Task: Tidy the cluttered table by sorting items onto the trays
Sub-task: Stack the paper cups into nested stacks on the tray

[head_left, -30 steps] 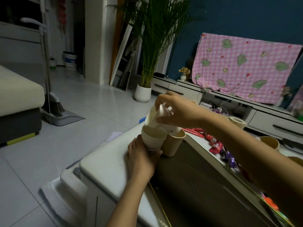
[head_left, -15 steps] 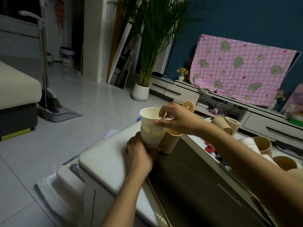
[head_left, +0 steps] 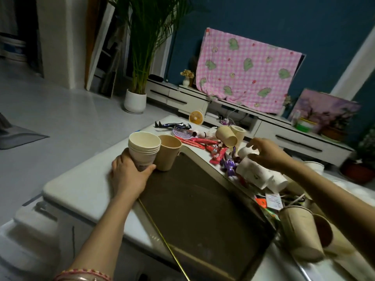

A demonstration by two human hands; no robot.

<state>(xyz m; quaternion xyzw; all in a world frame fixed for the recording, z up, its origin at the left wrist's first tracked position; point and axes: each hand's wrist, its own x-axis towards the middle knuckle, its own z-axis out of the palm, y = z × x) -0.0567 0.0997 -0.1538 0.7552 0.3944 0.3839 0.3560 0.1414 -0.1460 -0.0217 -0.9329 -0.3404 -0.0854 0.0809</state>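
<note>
My left hand [head_left: 129,173] grips a stack of nested white paper cups [head_left: 144,149] standing upright at the far corner of the dark tray [head_left: 192,209]. A tan cup [head_left: 168,154] stands touching the stack on its right. My right hand [head_left: 267,154] is out over the clutter on the right, its fingers and thumb curled round the end of a white paper cup [head_left: 246,152] lying on its side. Two more white cups [head_left: 253,175] lie just below that hand.
Red and purple candy wrappers [head_left: 218,156], a pink hairbrush [head_left: 182,134], a dark doll figure [head_left: 172,125] and tipped tan cups [head_left: 226,136] litter the table's far side. Larger tan cups [head_left: 300,230] lie at the front right. A small orange fan [head_left: 196,118] stands beyond.
My right hand left the white cup nested on the stack and moved right to a cup in the clutter. My left hand stayed on the stack. The view turned right.
</note>
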